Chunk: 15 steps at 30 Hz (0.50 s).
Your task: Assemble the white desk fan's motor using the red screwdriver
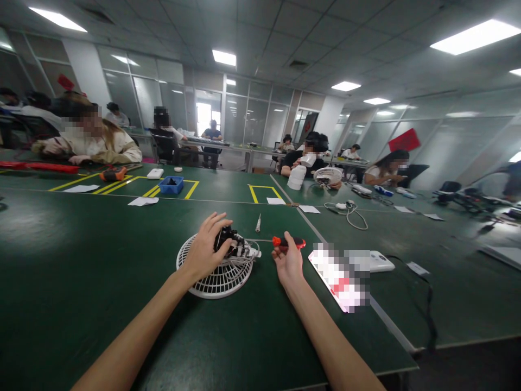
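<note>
A white round fan grille (220, 288) lies flat on the green table, with a black motor (228, 237) and white wiring on top of it. My left hand (209, 244) is wrapped over the motor's left side, thumb towards me. In my right hand (288, 260) is a screwdriver (290, 242) with a red and black handle, held between thumb and fingers. Its shaft points left, and the tip reaches the white parts beside the motor; whether it sits in a screw is too small to tell. Beyond the grille lies a small pale pointed piece (258, 223).
A lit phone (337, 282) with a blurred screen lies right of my right hand, beside a white device (380, 261) with a dark cable. Further back are a blue bin (171, 185), paper slips and a white cable (358, 217). Across the table a person handles white fan parts (297, 177).
</note>
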Each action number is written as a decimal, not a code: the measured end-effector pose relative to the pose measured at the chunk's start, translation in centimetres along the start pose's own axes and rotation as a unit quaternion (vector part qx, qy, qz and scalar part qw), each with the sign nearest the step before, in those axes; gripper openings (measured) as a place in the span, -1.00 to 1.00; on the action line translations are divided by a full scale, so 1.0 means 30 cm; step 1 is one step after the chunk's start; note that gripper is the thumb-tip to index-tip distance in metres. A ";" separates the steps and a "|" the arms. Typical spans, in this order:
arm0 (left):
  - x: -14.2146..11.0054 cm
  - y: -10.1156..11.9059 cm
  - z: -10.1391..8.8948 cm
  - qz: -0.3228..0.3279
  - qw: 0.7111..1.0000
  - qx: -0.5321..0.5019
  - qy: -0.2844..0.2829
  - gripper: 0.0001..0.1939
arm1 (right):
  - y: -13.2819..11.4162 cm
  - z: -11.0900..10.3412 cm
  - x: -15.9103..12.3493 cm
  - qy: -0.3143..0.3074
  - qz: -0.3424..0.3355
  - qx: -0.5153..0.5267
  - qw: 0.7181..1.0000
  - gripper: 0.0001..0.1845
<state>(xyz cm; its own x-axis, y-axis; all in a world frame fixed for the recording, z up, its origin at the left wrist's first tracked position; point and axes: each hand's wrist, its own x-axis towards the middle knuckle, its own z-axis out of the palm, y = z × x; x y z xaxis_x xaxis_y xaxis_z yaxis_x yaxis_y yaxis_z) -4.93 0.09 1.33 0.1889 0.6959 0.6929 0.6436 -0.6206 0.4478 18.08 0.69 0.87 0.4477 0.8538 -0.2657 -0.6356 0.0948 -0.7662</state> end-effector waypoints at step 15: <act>0.037 0.033 -0.022 -0.123 0.989 -0.047 -0.067 -0.55 | -0.018 0.003 -0.003 -0.014 -0.023 0.004 1.000 -0.71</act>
<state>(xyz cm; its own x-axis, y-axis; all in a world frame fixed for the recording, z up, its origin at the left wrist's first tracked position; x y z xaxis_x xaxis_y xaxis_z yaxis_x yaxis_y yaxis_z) -4.58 0.01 2.92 0.1360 0.8678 0.4780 0.6121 -0.4529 0.6482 18.34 0.58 1.36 0.4590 0.8623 -0.2138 -0.6191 0.1379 -0.7731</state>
